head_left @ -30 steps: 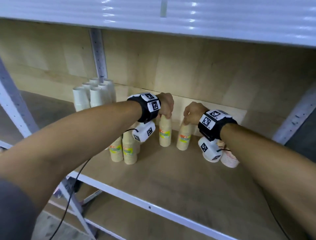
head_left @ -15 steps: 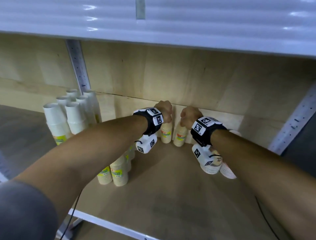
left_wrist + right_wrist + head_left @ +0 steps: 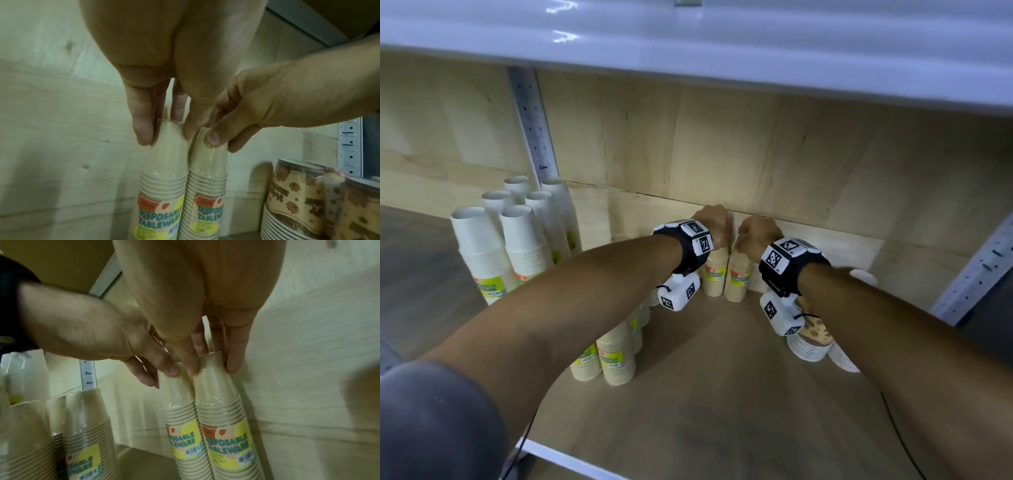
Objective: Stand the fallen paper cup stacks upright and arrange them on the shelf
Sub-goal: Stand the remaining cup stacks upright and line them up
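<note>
Two wrapped beige paper cup stacks stand upright side by side at the shelf's back wall, the left stack (image 3: 714, 279) (image 3: 162, 164) (image 3: 179, 404) touching the right stack (image 3: 738, 282) (image 3: 207, 172) (image 3: 222, 412). My left hand (image 3: 717, 226) (image 3: 166, 134) pinches the top of the left stack between thumb and fingers. From above, my right hand (image 3: 755, 233) (image 3: 213, 368) grips the top of the right one the same way. Both stacks carry a yellow "Disposable Tableware" label.
Tall white cup stacks (image 3: 517, 240) stand at the back left beside a metal upright (image 3: 532, 123). More beige stacks (image 3: 616, 356) stand front left under my left forearm. Brown patterned cup stacks (image 3: 811, 339) sit right of my right wrist. The upper shelf (image 3: 688, 51) hangs low overhead.
Both hands have carried their beige stacks back to the rear wall and brought them together until they touch. My head has moved in closer.
</note>
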Demonstrator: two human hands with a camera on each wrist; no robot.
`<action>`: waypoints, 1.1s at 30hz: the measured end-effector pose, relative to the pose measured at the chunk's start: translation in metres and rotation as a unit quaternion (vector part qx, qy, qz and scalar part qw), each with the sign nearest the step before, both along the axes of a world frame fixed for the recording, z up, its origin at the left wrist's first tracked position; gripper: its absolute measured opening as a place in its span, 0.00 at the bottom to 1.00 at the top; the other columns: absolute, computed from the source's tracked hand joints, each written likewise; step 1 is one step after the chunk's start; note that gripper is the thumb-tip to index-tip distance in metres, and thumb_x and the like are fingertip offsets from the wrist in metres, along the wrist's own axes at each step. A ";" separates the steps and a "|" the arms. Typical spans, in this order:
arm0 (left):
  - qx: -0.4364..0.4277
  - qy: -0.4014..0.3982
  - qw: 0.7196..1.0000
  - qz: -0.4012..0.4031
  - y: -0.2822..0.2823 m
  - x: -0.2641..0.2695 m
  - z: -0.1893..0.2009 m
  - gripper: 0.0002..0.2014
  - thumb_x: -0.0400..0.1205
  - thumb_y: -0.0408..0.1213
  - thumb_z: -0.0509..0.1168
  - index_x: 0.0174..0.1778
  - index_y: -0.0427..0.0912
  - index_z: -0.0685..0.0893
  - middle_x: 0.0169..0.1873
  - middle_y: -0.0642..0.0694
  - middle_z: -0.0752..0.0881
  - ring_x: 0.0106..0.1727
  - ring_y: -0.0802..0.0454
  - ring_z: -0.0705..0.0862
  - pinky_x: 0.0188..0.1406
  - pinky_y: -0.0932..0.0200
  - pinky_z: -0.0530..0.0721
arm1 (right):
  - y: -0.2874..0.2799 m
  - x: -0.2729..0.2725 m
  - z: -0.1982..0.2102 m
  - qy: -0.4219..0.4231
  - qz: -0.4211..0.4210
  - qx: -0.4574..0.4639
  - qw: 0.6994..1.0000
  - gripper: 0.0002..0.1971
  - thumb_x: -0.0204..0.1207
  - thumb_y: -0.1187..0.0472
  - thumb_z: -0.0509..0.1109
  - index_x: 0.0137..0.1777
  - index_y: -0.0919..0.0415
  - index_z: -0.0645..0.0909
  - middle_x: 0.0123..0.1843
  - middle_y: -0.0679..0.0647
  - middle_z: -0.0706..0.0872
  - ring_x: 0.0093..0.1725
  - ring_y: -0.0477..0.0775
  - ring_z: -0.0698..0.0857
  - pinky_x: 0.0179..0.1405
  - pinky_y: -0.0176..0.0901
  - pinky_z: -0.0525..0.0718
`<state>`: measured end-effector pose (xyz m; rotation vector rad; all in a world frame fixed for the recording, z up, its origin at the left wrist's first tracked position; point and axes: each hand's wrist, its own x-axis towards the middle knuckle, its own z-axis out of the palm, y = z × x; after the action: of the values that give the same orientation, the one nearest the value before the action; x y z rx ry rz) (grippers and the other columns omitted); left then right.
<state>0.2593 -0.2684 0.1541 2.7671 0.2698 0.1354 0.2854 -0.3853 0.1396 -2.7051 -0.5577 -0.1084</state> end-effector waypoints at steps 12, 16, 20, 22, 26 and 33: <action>0.005 -0.017 1.000 -0.004 0.007 0.007 -0.007 0.11 0.80 0.35 0.68 0.55 0.36 0.89 0.53 0.39 0.89 0.53 0.41 0.88 0.39 0.57 0.81 | 0.003 0.001 0.004 0.014 0.001 0.014 1.000 0.15 0.76 0.64 0.71 0.59 0.72 0.85 0.60 0.65 0.86 0.58 0.64 0.85 0.56 0.49 0.85; 0.005 -0.014 1.000 -0.015 0.010 0.004 0.000 0.12 0.79 0.39 0.69 0.55 0.37 0.87 0.53 0.40 0.88 0.53 0.41 0.88 0.39 0.58 0.80 | -0.003 -0.003 0.011 0.026 -0.003 0.019 0.999 0.19 0.75 0.63 0.72 0.62 0.74 0.83 0.62 0.67 0.86 0.60 0.64 0.85 0.60 0.52 0.85; -0.009 -0.023 0.999 -0.026 0.011 -0.003 0.014 0.21 0.78 0.41 0.72 0.66 0.40 0.81 0.62 0.41 0.82 0.60 0.41 0.84 0.48 0.56 0.83 | -0.017 -0.007 0.023 0.023 -0.004 0.022 0.999 0.24 0.75 0.54 0.76 0.68 0.65 0.81 0.68 0.59 0.82 0.65 0.60 0.82 0.60 0.45 0.81; -0.009 -0.030 0.999 -0.032 0.005 -0.006 0.024 0.22 0.78 0.38 0.72 0.68 0.39 0.80 0.64 0.41 0.81 0.61 0.41 0.84 0.52 0.55 0.84 | -0.028 -0.008 0.032 0.028 -0.008 0.021 0.999 0.26 0.73 0.52 0.78 0.68 0.62 0.80 0.67 0.58 0.82 0.64 0.59 0.82 0.57 0.43 0.80; -0.009 -0.040 0.997 -0.063 -0.015 -0.017 0.045 0.20 0.79 0.38 0.72 0.66 0.37 0.81 0.64 0.40 0.81 0.60 0.41 0.84 0.54 0.53 0.84 | -0.055 -0.013 0.050 0.028 -0.023 -0.005 0.999 0.22 0.73 0.61 0.78 0.67 0.64 0.82 0.67 0.60 0.83 0.63 0.60 0.83 0.53 0.43 0.81; -0.011 -0.051 0.990 -0.127 -0.075 -0.038 0.063 0.18 0.81 0.40 0.71 0.64 0.37 0.84 0.65 0.41 0.82 0.63 0.43 0.82 0.59 0.53 0.83 | -0.117 -0.021 0.057 0.041 -0.069 -0.063 0.995 0.20 0.70 0.59 0.79 0.60 0.65 0.86 0.59 0.59 0.87 0.55 0.59 0.87 0.51 0.44 0.85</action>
<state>0.2212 -0.3433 0.2169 2.7336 -0.1082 0.2072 0.2640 -0.5027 0.1965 -2.8553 -0.3655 0.0018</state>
